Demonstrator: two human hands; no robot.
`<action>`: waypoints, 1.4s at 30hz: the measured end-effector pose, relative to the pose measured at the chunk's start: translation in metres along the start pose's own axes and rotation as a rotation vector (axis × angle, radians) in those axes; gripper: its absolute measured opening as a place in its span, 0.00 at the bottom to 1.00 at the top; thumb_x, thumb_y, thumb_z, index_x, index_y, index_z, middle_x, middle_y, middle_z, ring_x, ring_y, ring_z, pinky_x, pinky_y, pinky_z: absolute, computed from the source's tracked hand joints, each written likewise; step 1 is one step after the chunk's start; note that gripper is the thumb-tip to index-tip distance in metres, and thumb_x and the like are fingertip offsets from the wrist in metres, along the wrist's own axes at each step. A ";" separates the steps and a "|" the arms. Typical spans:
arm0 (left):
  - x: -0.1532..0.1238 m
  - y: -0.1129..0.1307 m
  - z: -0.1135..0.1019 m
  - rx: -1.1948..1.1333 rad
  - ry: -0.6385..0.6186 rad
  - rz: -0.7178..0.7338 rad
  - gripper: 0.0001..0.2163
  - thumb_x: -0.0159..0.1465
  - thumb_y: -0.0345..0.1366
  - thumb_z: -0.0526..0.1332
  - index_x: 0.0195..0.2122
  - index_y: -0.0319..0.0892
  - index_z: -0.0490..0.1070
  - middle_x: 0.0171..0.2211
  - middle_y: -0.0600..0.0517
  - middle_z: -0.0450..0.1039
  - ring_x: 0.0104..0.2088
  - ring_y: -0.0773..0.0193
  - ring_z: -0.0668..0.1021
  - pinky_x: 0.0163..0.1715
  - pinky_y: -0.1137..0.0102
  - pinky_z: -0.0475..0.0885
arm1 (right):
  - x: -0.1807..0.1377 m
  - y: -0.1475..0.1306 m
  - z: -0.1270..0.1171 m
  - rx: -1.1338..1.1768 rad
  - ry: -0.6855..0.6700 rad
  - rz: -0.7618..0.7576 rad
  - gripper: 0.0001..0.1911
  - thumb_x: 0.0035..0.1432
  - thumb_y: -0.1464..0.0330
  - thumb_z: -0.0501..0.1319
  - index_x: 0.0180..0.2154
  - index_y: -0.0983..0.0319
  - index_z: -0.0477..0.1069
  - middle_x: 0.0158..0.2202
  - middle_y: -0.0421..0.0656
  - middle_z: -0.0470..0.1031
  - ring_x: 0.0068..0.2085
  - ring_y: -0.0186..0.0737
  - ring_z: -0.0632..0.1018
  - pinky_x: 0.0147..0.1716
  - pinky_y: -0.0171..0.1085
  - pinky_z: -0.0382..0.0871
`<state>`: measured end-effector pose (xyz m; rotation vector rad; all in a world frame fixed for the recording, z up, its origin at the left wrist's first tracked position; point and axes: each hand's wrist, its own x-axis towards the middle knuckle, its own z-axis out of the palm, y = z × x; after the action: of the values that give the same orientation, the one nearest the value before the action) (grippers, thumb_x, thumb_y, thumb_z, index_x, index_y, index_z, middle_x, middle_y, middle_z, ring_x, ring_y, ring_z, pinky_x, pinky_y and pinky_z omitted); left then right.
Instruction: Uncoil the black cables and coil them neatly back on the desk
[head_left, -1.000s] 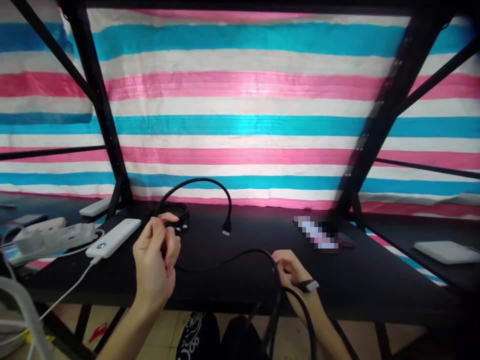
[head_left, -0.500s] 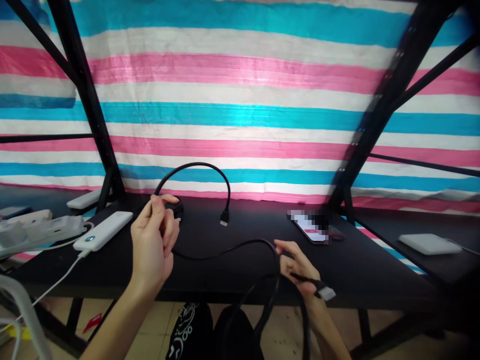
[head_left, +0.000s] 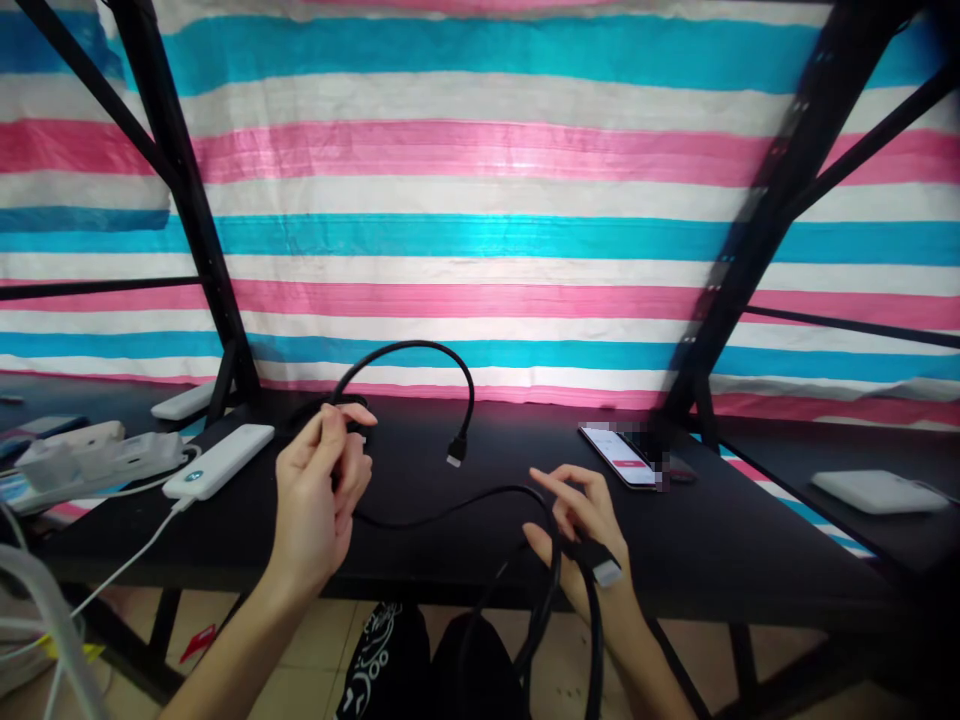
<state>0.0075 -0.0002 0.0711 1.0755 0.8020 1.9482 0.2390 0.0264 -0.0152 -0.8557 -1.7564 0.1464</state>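
My left hand [head_left: 319, 495] is raised over the black table [head_left: 735, 545], its fingers pinched on a black cable [head_left: 442, 513]. From that hand the cable arcs up and ends in a plug [head_left: 454, 452] hanging above the table. The cable's other run sags across to my right hand [head_left: 589, 535], which grips it near a silver-tipped connector [head_left: 604, 567]; the forefinger sticks out. Loops of the same cable hang below the table edge between my arms.
A white power bank [head_left: 218, 460] with a white lead lies at the left, beside a white power strip [head_left: 97, 458]. A phone [head_left: 619, 455] with a lit screen lies right of centre. Another white device [head_left: 877, 491] lies far right. Black frame posts rise before a striped tarp.
My right hand has turned, bringing the connector from its outer side in toward the wrist, and its fingers have spread a little. My left hand stays pinched on the cable; the view has shifted slightly.
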 end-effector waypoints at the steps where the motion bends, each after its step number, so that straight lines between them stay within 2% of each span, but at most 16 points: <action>1: -0.002 -0.003 0.001 0.012 -0.013 -0.017 0.13 0.65 0.44 0.56 0.32 0.40 0.71 0.10 0.63 0.47 0.10 0.78 0.47 0.11 0.78 0.41 | 0.000 -0.002 -0.001 -0.001 -0.002 -0.012 0.16 0.58 0.70 0.60 0.48 0.52 0.70 0.43 0.42 0.60 0.25 0.27 0.62 0.27 0.34 0.63; 3: -0.006 -0.009 0.002 0.040 -0.043 -0.044 0.13 0.64 0.44 0.57 0.32 0.39 0.71 0.10 0.63 0.47 0.10 0.78 0.47 0.11 0.79 0.42 | 0.001 -0.005 -0.003 0.013 -0.005 -0.010 0.05 0.59 0.70 0.58 0.34 0.58 0.73 0.41 0.42 0.63 0.25 0.28 0.64 0.27 0.34 0.62; 6: -0.009 -0.015 0.002 0.126 -0.157 -0.110 0.14 0.64 0.45 0.56 0.31 0.39 0.70 0.10 0.63 0.48 0.10 0.79 0.48 0.11 0.80 0.42 | 0.003 -0.009 -0.003 0.073 0.001 0.088 0.16 0.60 0.68 0.57 0.20 0.62 0.63 0.31 0.42 0.67 0.25 0.32 0.67 0.25 0.35 0.61; 12: -0.006 -0.018 -0.007 0.350 -0.407 -0.271 0.16 0.64 0.49 0.54 0.33 0.40 0.70 0.09 0.61 0.55 0.08 0.76 0.54 0.08 0.80 0.46 | 0.001 -0.004 0.001 0.190 0.034 0.311 0.25 0.62 0.59 0.53 0.15 0.61 0.58 0.18 0.42 0.66 0.22 0.36 0.69 0.24 0.36 0.63; 16: -0.007 -0.019 -0.007 0.365 -0.524 -0.382 0.17 0.64 0.50 0.52 0.35 0.41 0.68 0.12 0.58 0.63 0.08 0.73 0.61 0.09 0.78 0.48 | -0.004 -0.005 0.008 0.286 0.057 0.577 0.29 0.60 0.52 0.52 0.14 0.58 0.47 0.11 0.35 0.49 0.13 0.30 0.56 0.14 0.33 0.50; 18: -0.013 -0.021 -0.002 0.390 -0.603 -0.426 0.17 0.65 0.49 0.51 0.35 0.40 0.68 0.17 0.53 0.71 0.10 0.73 0.63 0.11 0.78 0.48 | -0.004 -0.010 0.009 0.206 0.099 0.572 0.28 0.59 0.51 0.52 0.16 0.58 0.45 0.12 0.34 0.46 0.14 0.28 0.52 0.14 0.33 0.45; 21: -0.030 -0.027 0.006 0.415 -0.676 -0.421 0.17 0.65 0.48 0.50 0.38 0.39 0.70 0.28 0.47 0.76 0.14 0.74 0.63 0.14 0.76 0.52 | -0.003 -0.018 0.009 -0.031 0.147 0.478 0.27 0.61 0.54 0.50 0.16 0.59 0.48 0.14 0.35 0.47 0.17 0.29 0.52 0.16 0.33 0.47; 24: -0.053 -0.037 0.011 0.453 -0.731 -0.382 0.19 0.56 0.46 0.64 0.44 0.42 0.70 0.30 0.49 0.76 0.20 0.70 0.68 0.19 0.75 0.58 | -0.001 -0.023 0.008 -0.290 0.205 0.384 0.25 0.61 0.57 0.50 0.15 0.60 0.57 0.13 0.36 0.51 0.17 0.30 0.52 0.18 0.35 0.47; 26: -0.064 -0.044 0.014 0.551 -0.749 -0.352 0.23 0.47 0.41 0.71 0.44 0.44 0.71 0.26 0.53 0.74 0.22 0.67 0.69 0.20 0.75 0.59 | 0.001 -0.026 0.006 -0.408 0.220 0.358 0.23 0.61 0.59 0.51 0.16 0.60 0.62 0.13 0.36 0.52 0.17 0.31 0.51 0.18 0.35 0.45; 27: -0.067 -0.047 0.016 0.605 -0.740 -0.335 0.20 0.47 0.39 0.71 0.42 0.44 0.72 0.23 0.55 0.73 0.21 0.67 0.68 0.20 0.75 0.59 | 0.003 -0.028 0.005 -0.437 0.224 0.355 0.23 0.61 0.59 0.51 0.16 0.60 0.62 0.13 0.36 0.52 0.17 0.31 0.50 0.19 0.35 0.45; 30: -0.060 -0.053 0.021 0.621 -0.647 -0.249 0.06 0.57 0.37 0.63 0.34 0.43 0.75 0.20 0.55 0.70 0.20 0.67 0.67 0.20 0.74 0.58 | 0.007 -0.035 -0.001 -0.351 0.193 0.367 0.24 0.60 0.59 0.55 0.16 0.61 0.56 0.14 0.35 0.50 0.18 0.29 0.51 0.19 0.33 0.47; 31: -0.055 -0.053 0.023 0.580 -0.607 -0.248 0.06 0.59 0.38 0.62 0.31 0.42 0.75 0.20 0.54 0.69 0.20 0.68 0.67 0.19 0.74 0.57 | 0.008 -0.036 -0.003 -0.266 0.171 0.381 0.23 0.59 0.58 0.57 0.17 0.61 0.56 0.15 0.34 0.50 0.19 0.29 0.52 0.19 0.31 0.49; 34: -0.039 -0.049 0.021 0.459 -0.510 -0.362 0.10 0.58 0.42 0.63 0.31 0.40 0.76 0.13 0.57 0.62 0.13 0.72 0.60 0.14 0.76 0.49 | 0.009 -0.035 -0.005 0.007 0.073 0.419 0.14 0.55 0.60 0.62 0.25 0.61 0.63 0.19 0.35 0.58 0.22 0.30 0.61 0.22 0.29 0.58; 37: -0.032 -0.044 0.015 0.386 -0.487 -0.482 0.14 0.58 0.46 0.63 0.34 0.38 0.76 0.09 0.61 0.53 0.09 0.76 0.52 0.12 0.76 0.39 | 0.007 -0.025 0.000 0.080 0.059 0.359 0.07 0.57 0.65 0.60 0.30 0.62 0.68 0.27 0.39 0.67 0.30 0.35 0.69 0.31 0.32 0.65; 40: -0.032 -0.040 0.008 0.253 -0.493 -0.557 0.16 0.59 0.48 0.62 0.35 0.39 0.75 0.10 0.63 0.46 0.10 0.77 0.48 0.11 0.77 0.37 | 0.005 -0.012 0.007 0.028 0.163 0.276 0.08 0.58 0.65 0.59 0.38 0.61 0.72 0.39 0.45 0.69 0.41 0.40 0.72 0.43 0.38 0.66; 42: -0.031 -0.036 0.006 0.181 -0.518 -0.583 0.15 0.58 0.48 0.62 0.34 0.39 0.75 0.13 0.64 0.42 0.11 0.78 0.45 0.11 0.78 0.38 | 0.005 -0.006 0.010 0.090 0.157 0.285 0.15 0.57 0.63 0.61 0.47 0.59 0.70 0.48 0.47 0.68 0.49 0.43 0.71 0.51 0.42 0.64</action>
<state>0.0353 -0.0066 0.0322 1.2113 0.8787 1.0660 0.2266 0.0283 -0.0120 -1.0201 -1.4658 0.3349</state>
